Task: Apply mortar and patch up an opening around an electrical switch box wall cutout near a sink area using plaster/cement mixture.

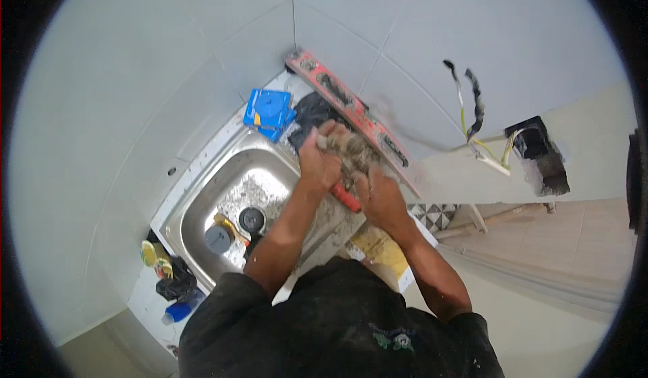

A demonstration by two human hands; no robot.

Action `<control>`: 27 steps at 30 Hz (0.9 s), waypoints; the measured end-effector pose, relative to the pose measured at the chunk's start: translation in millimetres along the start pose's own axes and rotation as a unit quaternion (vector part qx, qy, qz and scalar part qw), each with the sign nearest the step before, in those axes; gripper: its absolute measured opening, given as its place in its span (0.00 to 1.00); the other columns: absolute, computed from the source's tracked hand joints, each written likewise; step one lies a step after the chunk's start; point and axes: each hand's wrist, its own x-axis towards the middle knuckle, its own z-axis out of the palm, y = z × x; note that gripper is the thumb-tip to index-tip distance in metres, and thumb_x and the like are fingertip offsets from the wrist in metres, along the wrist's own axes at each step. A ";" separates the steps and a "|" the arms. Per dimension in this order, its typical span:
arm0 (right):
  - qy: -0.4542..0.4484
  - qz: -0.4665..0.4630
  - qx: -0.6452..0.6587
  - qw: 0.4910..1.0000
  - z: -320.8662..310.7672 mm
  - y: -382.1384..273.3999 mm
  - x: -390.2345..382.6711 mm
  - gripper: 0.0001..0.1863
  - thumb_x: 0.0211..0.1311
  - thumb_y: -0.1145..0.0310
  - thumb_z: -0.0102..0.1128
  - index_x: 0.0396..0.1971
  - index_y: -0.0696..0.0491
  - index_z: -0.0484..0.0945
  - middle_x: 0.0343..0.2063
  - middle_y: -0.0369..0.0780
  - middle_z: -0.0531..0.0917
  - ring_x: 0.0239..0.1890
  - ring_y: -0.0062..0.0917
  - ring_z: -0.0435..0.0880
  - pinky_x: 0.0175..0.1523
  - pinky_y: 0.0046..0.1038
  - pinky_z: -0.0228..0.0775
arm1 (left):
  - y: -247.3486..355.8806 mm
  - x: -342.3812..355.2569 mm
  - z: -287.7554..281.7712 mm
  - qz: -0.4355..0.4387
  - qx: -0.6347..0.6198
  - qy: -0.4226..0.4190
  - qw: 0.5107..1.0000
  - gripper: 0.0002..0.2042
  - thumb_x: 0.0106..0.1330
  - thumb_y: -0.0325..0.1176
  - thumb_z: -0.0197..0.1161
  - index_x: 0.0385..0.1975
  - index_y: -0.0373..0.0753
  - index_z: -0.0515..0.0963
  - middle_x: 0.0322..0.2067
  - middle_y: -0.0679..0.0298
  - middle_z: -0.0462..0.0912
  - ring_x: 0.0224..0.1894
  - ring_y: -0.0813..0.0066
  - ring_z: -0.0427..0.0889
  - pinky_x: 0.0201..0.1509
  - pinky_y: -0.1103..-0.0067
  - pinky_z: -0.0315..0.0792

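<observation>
Both hands meet over the worktop beside the sink. My left hand (320,162) is closed around one side of a crumpled, dirty grey-brown rag (354,152). On the other side, my right hand (382,199) has its fingers curled in against the same rag, a little blurred. Just below the rag, a red handle (345,198) shows between the hands; the rest of that tool is hidden. A long red spirit level (351,111), smeared with grey, leans along the wall behind the hands.
Left of my arms is a steel sink (196,202) with grey residue, a grey round piece (218,239) and a black drain (252,219). Blue boxes (270,111) and a black plastic bag (314,115) lie behind it. Loose wires (472,121) hang from the right wall.
</observation>
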 end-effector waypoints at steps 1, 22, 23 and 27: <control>-0.007 0.001 0.003 1.000 -8.3 -7.4 -3.1 0.13 0.67 0.67 0.50 0.43 0.61 0.69 0.21 0.55 0.78 0.27 0.57 0.77 0.33 0.48 0.69 | 2.4 -5.5 -2.9 0.002 -0.001 0.007 1.000 0.22 0.74 0.47 0.41 0.48 0.33 0.72 0.42 0.53 0.80 0.48 0.58 0.78 0.55 0.64 0.72; 0.078 0.042 0.041 0.995 5.7 31.5 17.5 0.12 0.66 0.64 0.52 0.36 0.60 0.69 0.25 0.59 0.78 0.31 0.58 0.78 0.34 0.52 0.66 | 14.1 23.7 -16.8 0.009 0.156 -0.036 0.987 0.24 0.74 0.46 0.40 0.55 0.29 0.67 0.50 0.50 0.75 0.52 0.56 0.75 0.60 0.61 0.69; 0.041 0.072 0.014 0.996 11.6 44.1 16.9 0.13 0.66 0.63 0.52 0.35 0.60 0.70 0.26 0.58 0.78 0.32 0.57 0.78 0.35 0.52 0.68 | 16.6 25.0 -14.0 0.014 0.179 0.007 0.984 0.23 0.75 0.45 0.40 0.54 0.29 0.66 0.50 0.50 0.74 0.54 0.55 0.74 0.62 0.60 0.67; 0.036 0.029 -0.076 0.996 42.0 81.1 20.3 0.14 0.65 0.61 0.53 0.36 0.60 0.73 0.28 0.56 0.80 0.34 0.55 0.79 0.39 0.50 0.71 | 36.7 31.5 -10.9 0.062 0.192 0.033 0.979 0.27 0.76 0.46 0.36 0.62 0.27 0.59 0.61 0.43 0.64 0.61 0.51 0.68 0.68 0.60 0.62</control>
